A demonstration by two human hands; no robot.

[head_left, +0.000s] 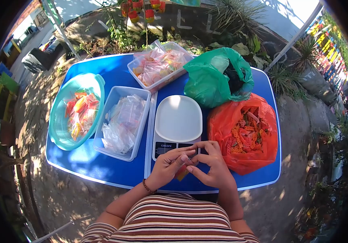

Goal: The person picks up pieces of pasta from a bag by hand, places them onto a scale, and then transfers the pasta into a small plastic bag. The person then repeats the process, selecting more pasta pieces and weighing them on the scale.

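Observation:
Both hands meet over the front of the table, just below the scale. My left hand [169, 167], with a beaded bracelet at the wrist, pinches the top of a small clear plastic bag [181, 174]. Opposite it, my right hand [211, 165] grips the same bag with thumb and fingers. Red and yellow pieces show in its lower part; fingers cover the rest. Right behind the hands lies a kitchen scale [178, 119] with a white platform, its dark display partly covered. To the right, a red plastic bag [218, 141] gapes around orange, red and green snack pieces.
Left of the scale stand a clear tub [147, 106] of clear plastic bags and a teal basket [52, 125] holding filled packets. Another clear tub [151, 86] with filled packets is behind. A green plastic bag [200, 83] sits at the back right of the blue table [83, 168].

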